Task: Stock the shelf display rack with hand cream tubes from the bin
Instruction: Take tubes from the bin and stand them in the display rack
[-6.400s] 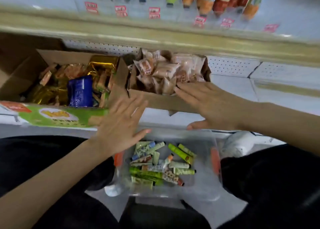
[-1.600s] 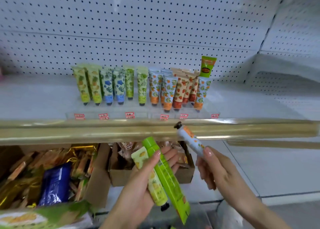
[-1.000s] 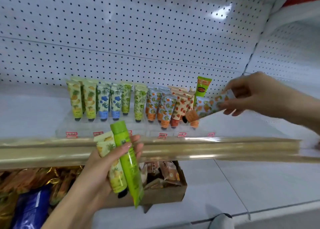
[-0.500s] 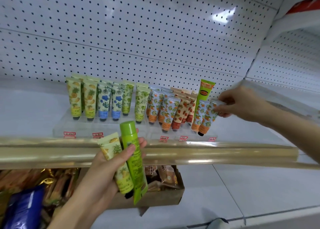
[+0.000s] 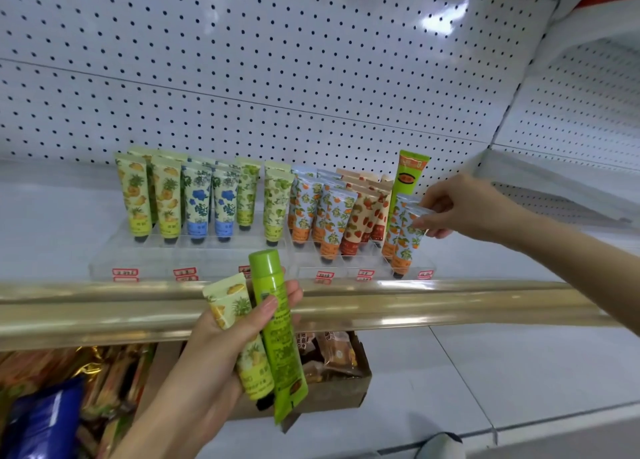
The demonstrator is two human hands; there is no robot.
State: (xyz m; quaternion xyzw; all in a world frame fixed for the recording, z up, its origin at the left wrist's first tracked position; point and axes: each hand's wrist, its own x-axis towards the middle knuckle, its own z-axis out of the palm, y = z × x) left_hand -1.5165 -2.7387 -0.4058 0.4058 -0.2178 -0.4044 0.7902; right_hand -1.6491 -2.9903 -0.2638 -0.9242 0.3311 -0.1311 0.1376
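Fingertips point(image 5: 437, 202) of the right hand point(image 5: 471, 210) are pinched on the flat crimped top of a pale-blue plastic hand cream tube printed with oranges point(image 5: 404, 240). That tube stands cap-down at the far right end of the clear acrylic display rack point(image 5: 207, 262), tilted and just beside a matching one. Down low, the left hand point(image 5: 214, 354) is curled round two more, thumb clamped across both: a yellow-green pineapple-print tube point(image 5: 230, 304), crimp up, and a bright green round-capped tube point(image 5: 277, 323), cap up. Both sit in front of the gold shelf rail point(image 5: 433, 308). Below it, a brown cardboard box of snack packets point(image 5: 332, 392).
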